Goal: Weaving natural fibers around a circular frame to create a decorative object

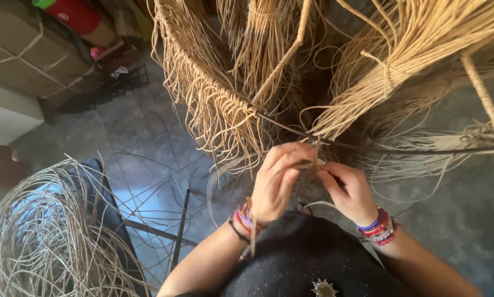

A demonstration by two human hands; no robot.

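Viewing order: near to far, from the wearer's dark garment outward.
Left hand (277,184): fingers curled together, tips pinching a pale fibre strand (311,163) against the frame; beaded bracelets (242,220) at the wrist.
Right hand (348,190): fingers bent inward, thumb and forefinger closed on the same strand from the opposite side; the two hands nearly touch.
Work point: the strand sits at the junction where thin dark rods (291,129) meet, just above both hands.
Handling (judgement): the fibre appears light, flat and pliable, likely to split or fray if bent sharply; best held close to the knot, between fingertips, where tension can be kept.
Wrapped frame (203,71): curved rim bound in fibre, with long loose fringe (225,124) hanging beneath.
Tied bundles (401,49): dense hanks spreading at upper right, well beyond the hands.
Obstructions: hanging fringe crowds the work point on both sides and partly hides the rods.
Loose coil (43,236): tangled strands at lower left, over a dark stand (101,187).
Background: cardboard boxes (24,58), tiled floor (142,129).
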